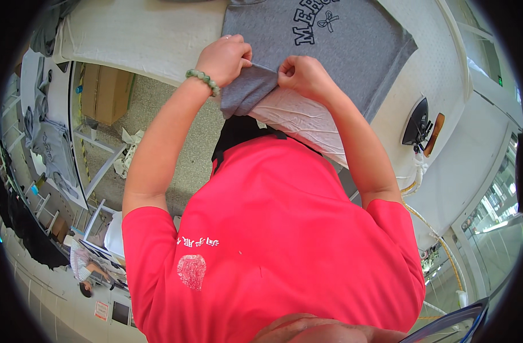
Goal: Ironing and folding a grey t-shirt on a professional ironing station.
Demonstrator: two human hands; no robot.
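A grey T-shirt [353,63] with dark lettering and a small bow print lies spread on a pale cloth-covered table. Its near edge is gathered between my hands, and a loose fold hangs over the table's front edge. My left hand [224,58], with a green bead bracelet [203,80] at the wrist, is closed on the shirt's fabric. A short way to the right, my right hand [306,77] pinches the same edge, thumb against the curled fingers. A raised fold of the fabric stretches between the two hands.
At the right of the table [141,40] an iron [417,123] stands beside a brown wooden piece [435,135], its cord [430,220] trailing down. Below left are a cardboard box [106,94] and a rack with grey garments [53,148]. Another person [83,263] is far off, lower left.
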